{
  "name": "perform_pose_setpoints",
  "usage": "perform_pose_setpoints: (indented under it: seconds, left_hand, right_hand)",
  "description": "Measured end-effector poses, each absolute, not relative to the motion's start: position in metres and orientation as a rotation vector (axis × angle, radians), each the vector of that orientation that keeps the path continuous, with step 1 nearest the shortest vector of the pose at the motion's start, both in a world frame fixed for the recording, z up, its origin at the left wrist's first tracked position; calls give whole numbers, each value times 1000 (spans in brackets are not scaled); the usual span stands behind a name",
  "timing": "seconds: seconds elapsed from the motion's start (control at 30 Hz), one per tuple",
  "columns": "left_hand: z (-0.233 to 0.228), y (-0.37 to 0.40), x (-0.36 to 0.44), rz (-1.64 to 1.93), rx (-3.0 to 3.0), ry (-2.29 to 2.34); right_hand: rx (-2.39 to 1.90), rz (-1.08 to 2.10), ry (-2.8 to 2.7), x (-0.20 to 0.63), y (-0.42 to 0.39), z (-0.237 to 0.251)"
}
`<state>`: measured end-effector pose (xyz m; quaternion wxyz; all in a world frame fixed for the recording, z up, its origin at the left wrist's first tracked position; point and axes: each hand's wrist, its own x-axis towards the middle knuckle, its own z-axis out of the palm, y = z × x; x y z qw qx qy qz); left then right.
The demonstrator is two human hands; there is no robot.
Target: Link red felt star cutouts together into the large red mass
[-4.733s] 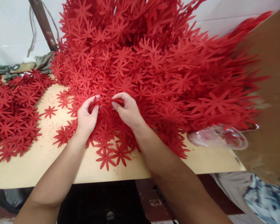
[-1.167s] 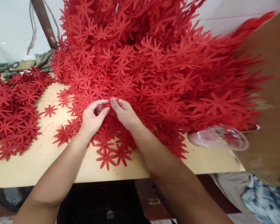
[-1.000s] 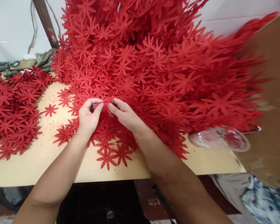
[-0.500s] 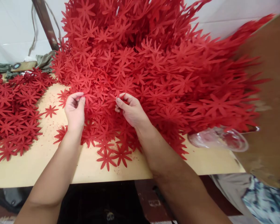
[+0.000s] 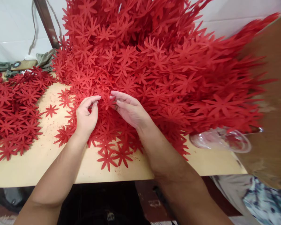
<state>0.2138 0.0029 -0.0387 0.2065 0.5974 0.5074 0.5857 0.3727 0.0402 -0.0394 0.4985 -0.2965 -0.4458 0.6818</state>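
My left hand [image 5: 87, 114] hovers over the red pile, thumb and forefinger pinched together. Whatever lies between those fingertips blends into the red behind it. A little to the right, my right hand [image 5: 130, 109] holds a thin red flower cutout [image 5: 109, 102] at its fingertips, the forefinger stretched toward the left hand. A narrow gap separates the two hands. Beneath and behind them spreads a big heap of red flower cutouts [image 5: 128, 65] with long narrow petals. Several loose flowers [image 5: 107, 158] lie at its near edge.
A second pile of red flowers [image 5: 11, 112] covers the left of the pale tabletop [image 5: 53, 168], with one single flower [image 5: 51, 110] beside it. Clear plastic [image 5: 220, 139] lies at right by a brown board [image 5: 269, 103]. A metal post [image 5: 46, 23] rises behind.
My left hand has moved right, toward the right hand, so the gap between them is smaller. The right hand's fingers have straightened and shifted slightly left.
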Motion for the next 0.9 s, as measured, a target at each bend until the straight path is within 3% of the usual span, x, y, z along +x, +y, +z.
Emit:
perform_pose_setpoints:
  seconds: [0.23,0.5,0.9]
  left_hand:
    - [-37,-1,222,1480,1710,1493]
    - [-44,7,228,1426,1168,1316]
    - [-45,2,230,1439,1291,1362]
  right_hand:
    - [-884,1562,-1057,369,41,-42]
    - [-793,1328,-1158,360,31,-37]
    - [-786,1502,-1269,352,27,-38]
